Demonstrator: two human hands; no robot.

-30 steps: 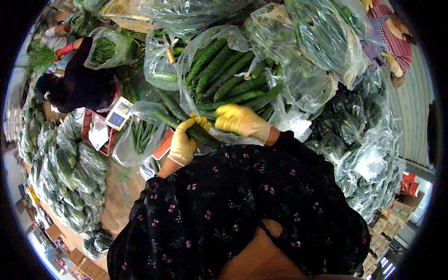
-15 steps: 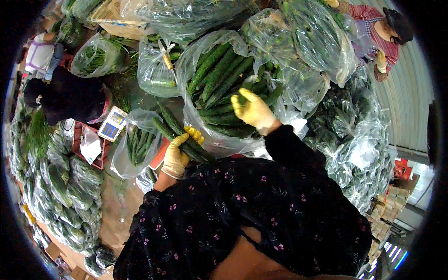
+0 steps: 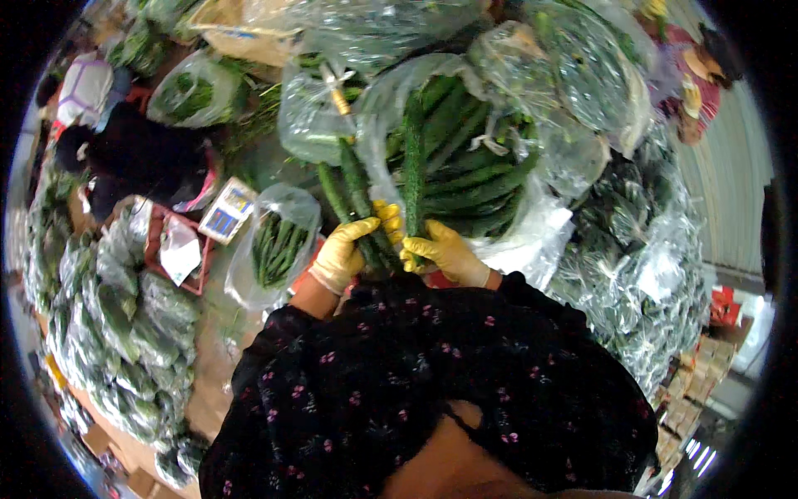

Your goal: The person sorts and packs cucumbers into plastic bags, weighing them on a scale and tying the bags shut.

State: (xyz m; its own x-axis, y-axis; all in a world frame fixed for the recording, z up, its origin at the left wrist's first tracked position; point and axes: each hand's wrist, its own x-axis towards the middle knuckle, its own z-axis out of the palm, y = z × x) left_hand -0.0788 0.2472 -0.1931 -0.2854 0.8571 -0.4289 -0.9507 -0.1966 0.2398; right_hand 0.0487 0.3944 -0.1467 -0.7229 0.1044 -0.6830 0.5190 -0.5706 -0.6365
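My left hand (image 3: 345, 252), in a yellow glove, is closed round two long dark-green cucumbers (image 3: 356, 179) that point away from me. Beside it, my right hand (image 3: 445, 252), gloved the same way, grips the lower end of one long bumpy cucumber (image 3: 414, 158), held nearly upright in the picture. Just beyond both hands lies a large open clear plastic bag (image 3: 382, 91) full of loose cucumbers (image 3: 474, 195). The lower ends of the held cucumbers are partly hidden by my gloves.
On the left are a smaller bag of green cucumbers (image 3: 278, 249), a red crate (image 3: 204, 266) and a scale (image 3: 229, 212). A knife (image 3: 339, 96) lies on a bag farther off. Bagged vegetables are heaped on both sides. Co-workers sit at far left and far right.
My right hand came back from above the large bag and now holds a cucumber beside my left hand. My left hand keeps its cucumbers. The whole view has shifted slightly.
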